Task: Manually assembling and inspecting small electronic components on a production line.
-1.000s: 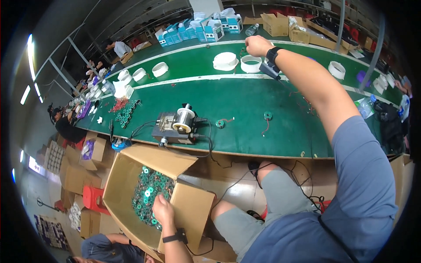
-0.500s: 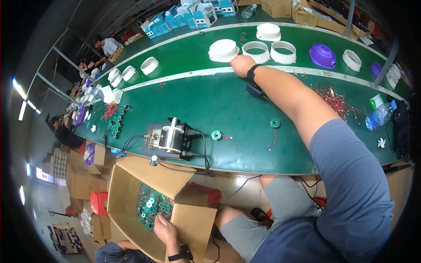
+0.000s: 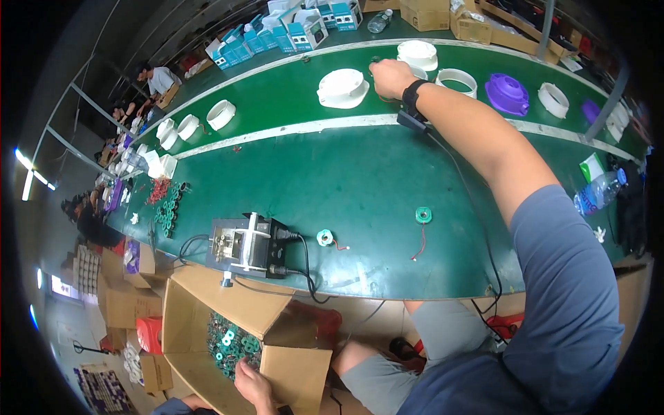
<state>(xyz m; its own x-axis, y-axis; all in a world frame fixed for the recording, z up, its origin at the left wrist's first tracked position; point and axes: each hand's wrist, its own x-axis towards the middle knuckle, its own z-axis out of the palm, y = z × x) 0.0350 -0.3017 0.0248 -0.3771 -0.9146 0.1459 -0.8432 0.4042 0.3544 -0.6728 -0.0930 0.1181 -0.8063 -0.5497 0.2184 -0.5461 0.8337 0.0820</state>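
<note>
The right hand (image 3: 392, 77) is beyond the spool machine (image 3: 268, 250) and to its right, fingertips together at a small dark green part (image 3: 375, 61); whether they pinch it I cannot tell. The fingers mostly hide the part, so its long axis is unclear. The left hand (image 3: 252, 382) is on the machine's near side, fingers curled, at the mouth of an open carton (image 3: 181, 332); I cannot tell if it holds anything. The carton holds a heap of green coils (image 3: 225, 349). Just right of the machine, one coil (image 3: 325, 238) trails its red wire rightward; farther right, another coil (image 3: 423, 215) points its wire toward the near table edge. Left of the machine, a smaller carton (image 3: 147, 257) contains purple pieces (image 3: 131, 256).
</note>
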